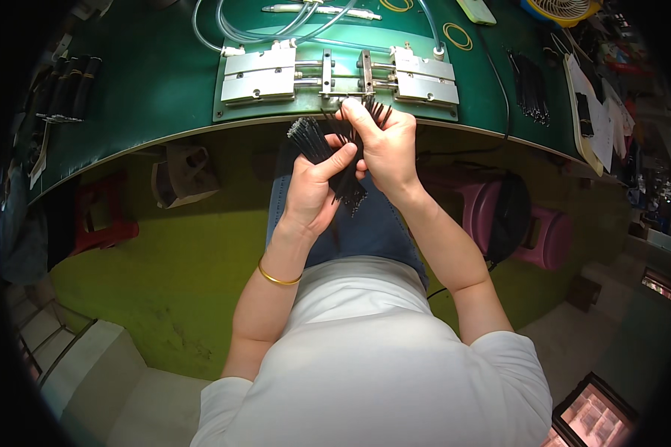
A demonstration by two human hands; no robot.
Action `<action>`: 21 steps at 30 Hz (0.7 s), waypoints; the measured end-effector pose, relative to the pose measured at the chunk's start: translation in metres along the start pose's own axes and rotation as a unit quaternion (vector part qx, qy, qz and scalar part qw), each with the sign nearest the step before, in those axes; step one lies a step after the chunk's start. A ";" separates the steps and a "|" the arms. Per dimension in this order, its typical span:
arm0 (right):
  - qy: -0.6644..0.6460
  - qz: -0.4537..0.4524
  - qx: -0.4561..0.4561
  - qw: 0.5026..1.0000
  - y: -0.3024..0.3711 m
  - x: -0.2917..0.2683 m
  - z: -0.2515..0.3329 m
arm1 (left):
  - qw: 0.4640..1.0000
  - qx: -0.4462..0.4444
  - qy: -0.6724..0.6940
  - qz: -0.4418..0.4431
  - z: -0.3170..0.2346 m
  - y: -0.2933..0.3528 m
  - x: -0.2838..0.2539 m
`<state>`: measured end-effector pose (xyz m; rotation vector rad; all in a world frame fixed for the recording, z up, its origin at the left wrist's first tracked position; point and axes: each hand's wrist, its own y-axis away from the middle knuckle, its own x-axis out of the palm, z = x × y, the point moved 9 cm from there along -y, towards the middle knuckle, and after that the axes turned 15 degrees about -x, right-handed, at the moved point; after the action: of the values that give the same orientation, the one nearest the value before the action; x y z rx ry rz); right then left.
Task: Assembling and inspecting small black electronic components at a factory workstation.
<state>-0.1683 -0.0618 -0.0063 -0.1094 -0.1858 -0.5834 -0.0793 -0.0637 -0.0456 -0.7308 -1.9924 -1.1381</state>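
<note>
My left hand [312, 190] is closed around a thick bundle of thin black wires [308, 140], whose pale-tipped ends stick out at the upper left. The lower ends of the bundle splay out below my fingers. Close beside it, my right hand [389, 153] pinches several black wires [380, 112] between thumb and fingers. Its thumb tip sits just at the near edge of a small metal clamp [347, 94]. This clamp stands between two silver pneumatic cylinders [258, 76] on a pale base plate [335, 45]. Whether the wires touch the clamp is hard to tell.
On the green table [149, 82] lie black bundles [71, 86] at left and loose black wires [528, 86] at right. Clear air hoses [238, 33], a white pen [320, 10] and yellow rubber bands [457, 36] are behind. Below stand a red stool [108, 216] and pink stools [484, 212].
</note>
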 end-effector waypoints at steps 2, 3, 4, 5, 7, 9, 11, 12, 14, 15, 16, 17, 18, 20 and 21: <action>0.000 0.010 -0.002 1.000 0.001 0.001 0.002 | 1.000 -0.007 -0.005 -0.003 0.000 0.001 0.000; -0.001 0.021 -0.003 1.000 0.002 0.003 0.004 | 1.000 -0.007 -0.005 -0.003 0.000 0.001 -0.001; -0.001 0.031 -0.005 1.000 0.002 0.004 0.005 | 1.000 -0.008 -0.007 0.010 0.000 0.001 0.000; -0.001 0.031 -0.005 1.000 0.003 0.005 0.008 | 1.000 -0.010 -0.008 0.023 -0.001 0.002 0.002; 0.014 0.030 -0.001 0.999 0.004 0.007 0.012 | 0.999 -0.011 -0.010 0.035 0.000 0.003 0.004; 0.022 0.030 0.001 0.999 0.004 0.007 0.013 | 1.000 -0.006 -0.020 0.014 0.000 0.004 0.001; 0.025 0.021 0.003 0.999 0.004 0.005 0.011 | 1.000 -0.004 -0.025 0.004 0.000 0.003 0.000; 0.027 0.017 0.005 0.999 0.003 0.004 0.011 | 1.000 -0.002 -0.025 -0.001 0.000 0.003 -0.001; 0.027 0.015 0.007 0.999 0.002 0.004 0.010 | 1.000 0.001 -0.026 -0.012 -0.001 0.002 -0.002; 0.029 0.014 0.010 0.999 0.001 0.004 0.010 | 1.000 0.001 -0.026 -0.012 -0.001 0.002 -0.002; 0.030 0.013 0.012 0.999 0.001 0.004 0.010 | 1.000 0.002 -0.028 -0.010 -0.001 0.002 -0.001; 0.030 0.013 0.013 0.999 0.001 0.003 0.010 | 1.000 0.004 -0.029 -0.007 -0.002 0.001 -0.001; 0.023 0.012 0.012 1.000 0.000 0.003 0.010 | 1.000 0.005 -0.030 -0.005 -0.002 0.001 0.000; 0.011 0.011 0.011 1.000 0.000 0.003 0.009 | 0.999 0.007 -0.032 -0.004 -0.002 0.001 0.000; 0.011 0.011 0.011 1.000 0.000 0.003 0.008 | 0.999 0.010 -0.034 -0.003 -0.002 0.001 0.000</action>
<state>-0.1673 -0.0621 0.0022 -0.0845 -0.1695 -0.5611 -0.0781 -0.0652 -0.0440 -0.7616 -2.0607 -1.1095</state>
